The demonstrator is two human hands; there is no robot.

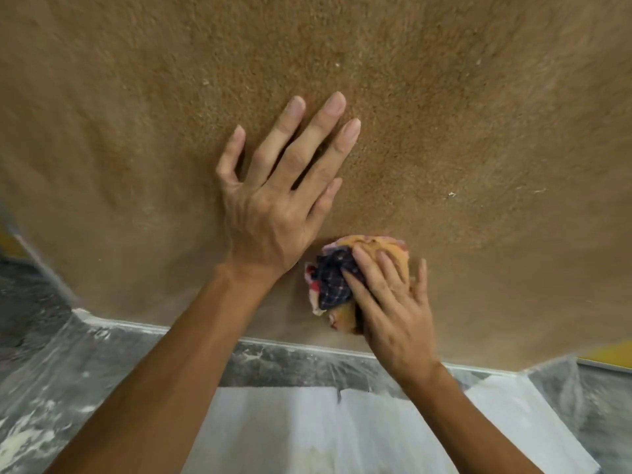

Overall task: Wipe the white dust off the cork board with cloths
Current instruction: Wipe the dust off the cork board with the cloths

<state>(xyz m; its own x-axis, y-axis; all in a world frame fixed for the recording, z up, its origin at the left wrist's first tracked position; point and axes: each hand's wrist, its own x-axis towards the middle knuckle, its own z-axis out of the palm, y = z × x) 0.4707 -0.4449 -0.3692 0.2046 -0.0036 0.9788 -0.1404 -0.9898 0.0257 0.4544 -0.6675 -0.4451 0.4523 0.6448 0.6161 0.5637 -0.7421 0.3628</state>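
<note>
White sheeting [301, 436] covers the dusty bench [51, 388] nearest the lens. Beyond it, the left hand [277, 206] lies flat, fingers spread, apparently steadying the cork board [444, 114], while the right hand [393, 302] presses a bunched cloth [333, 278] near its front edge, pale dust remaining at the margins.

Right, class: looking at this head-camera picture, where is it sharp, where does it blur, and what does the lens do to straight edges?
Head view: the middle of the cork board looks grainy and sharp, while its outer parts smear into soft streaks; the board's near edge bows, a wide-angle effect; light is even, with soft shadows under the flat left hand and the right hand pressing the bunched cloth; no glare.
</note>
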